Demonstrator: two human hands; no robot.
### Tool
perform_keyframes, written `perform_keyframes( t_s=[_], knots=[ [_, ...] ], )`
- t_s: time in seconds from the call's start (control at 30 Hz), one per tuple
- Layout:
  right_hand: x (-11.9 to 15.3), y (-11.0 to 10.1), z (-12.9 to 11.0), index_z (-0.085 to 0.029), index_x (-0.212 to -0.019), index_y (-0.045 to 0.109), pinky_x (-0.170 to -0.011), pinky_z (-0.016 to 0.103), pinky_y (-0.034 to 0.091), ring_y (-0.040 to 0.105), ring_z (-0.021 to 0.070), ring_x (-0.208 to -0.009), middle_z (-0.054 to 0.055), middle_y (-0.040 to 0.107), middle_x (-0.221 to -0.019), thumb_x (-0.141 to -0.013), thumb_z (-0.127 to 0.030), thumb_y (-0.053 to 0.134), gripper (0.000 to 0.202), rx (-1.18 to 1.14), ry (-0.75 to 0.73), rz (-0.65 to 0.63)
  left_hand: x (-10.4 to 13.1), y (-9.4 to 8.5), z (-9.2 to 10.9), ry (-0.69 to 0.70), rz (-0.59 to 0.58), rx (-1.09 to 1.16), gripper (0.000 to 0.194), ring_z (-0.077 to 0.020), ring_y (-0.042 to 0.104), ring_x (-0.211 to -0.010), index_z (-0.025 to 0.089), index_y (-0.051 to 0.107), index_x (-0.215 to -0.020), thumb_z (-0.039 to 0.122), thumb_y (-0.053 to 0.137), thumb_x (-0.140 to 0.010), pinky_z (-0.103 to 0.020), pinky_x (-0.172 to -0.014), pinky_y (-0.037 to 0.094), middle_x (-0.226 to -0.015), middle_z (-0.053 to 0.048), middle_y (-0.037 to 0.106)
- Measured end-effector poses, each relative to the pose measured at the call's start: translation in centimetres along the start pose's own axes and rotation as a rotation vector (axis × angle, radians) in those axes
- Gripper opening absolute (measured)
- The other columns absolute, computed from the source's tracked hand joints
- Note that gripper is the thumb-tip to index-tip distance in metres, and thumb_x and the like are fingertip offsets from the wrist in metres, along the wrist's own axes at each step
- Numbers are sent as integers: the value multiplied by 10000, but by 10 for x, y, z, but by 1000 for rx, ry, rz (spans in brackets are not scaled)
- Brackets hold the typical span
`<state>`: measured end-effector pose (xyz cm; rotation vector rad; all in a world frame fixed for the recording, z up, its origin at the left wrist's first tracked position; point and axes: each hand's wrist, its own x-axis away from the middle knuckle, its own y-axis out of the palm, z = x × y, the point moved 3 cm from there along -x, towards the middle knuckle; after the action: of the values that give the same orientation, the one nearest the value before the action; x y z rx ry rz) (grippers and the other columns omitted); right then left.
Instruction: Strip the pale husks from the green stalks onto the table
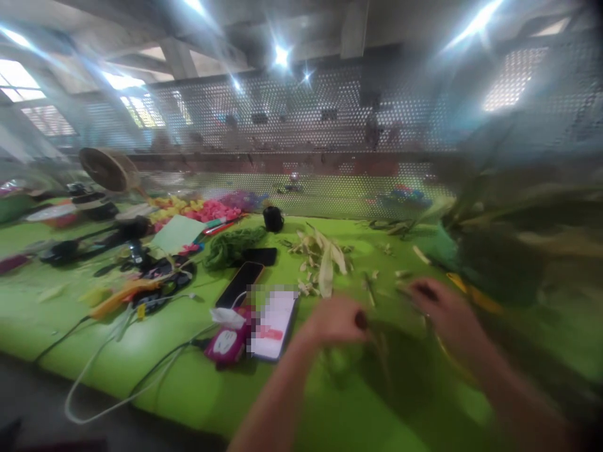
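My left hand point(336, 321) is over the green table, just right of the lit phone point(276, 325). Its fingers are curled together; a thin, smeared strip seems to hang below them, too blurred to name. To the right, my right hand point(436, 302) is also closed, thumb and fingers pinched near a small pale scrap, and I cannot make out what it grips. Beyond my left hand lie pale, dry husk-like leaves point(326, 260) with small torn bits around them. A thin stick-like piece point(370, 290) rests between the two hands.
Left of the phones sit a purple tissue pack point(228, 342), cables and an orange glue gun point(123, 298). Farther back are green yarn point(233, 246), a black cup-like object point(273, 219) and pink and yellow pieces point(202, 212). A dark bulky container point(490, 257) with leaves stands at right.
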<state>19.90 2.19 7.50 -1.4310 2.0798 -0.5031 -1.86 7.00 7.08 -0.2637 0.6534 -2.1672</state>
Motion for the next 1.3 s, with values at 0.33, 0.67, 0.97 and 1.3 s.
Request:
perform_keyframes(
  t_s=[0.33,0.67,0.97,1.3],
  knots=[
    [-2,9,7,-216,-880,671,-702,315,482,627,208,-768,25,710,-833,-770,-476,626,286,-281,71,-30,7,41,-11,81,-30,-311,46,-141,457,-500,220,669,-665,190,661,-631,-252,-522,289,-584,-7,597],
    [-1,16,-3,-217,-745,671,-801,323,490,651,232,-902,44,722,-991,-730,-480,674,263,-458,-31,-239,-5,33,2,10,338,244,109,-150,564,-701,171,639,-798,175,650,-690,-240,-651,424,-786,-30,665],
    [8,21,-12,-221,-805,681,-717,294,483,649,209,-778,12,709,-776,-788,-435,604,228,-336,-49,-233,-11,46,-2,26,152,597,229,-163,589,-777,159,592,-872,261,711,-706,-284,-752,463,-829,-42,642],
    [10,13,-23,-215,-823,662,-686,273,465,641,199,-766,6,714,-795,-774,-410,595,212,-323,49,-192,-13,50,4,17,130,672,259,-106,464,-654,167,618,-1059,314,541,-860,-241,-733,429,-763,-6,563]
  ],
)
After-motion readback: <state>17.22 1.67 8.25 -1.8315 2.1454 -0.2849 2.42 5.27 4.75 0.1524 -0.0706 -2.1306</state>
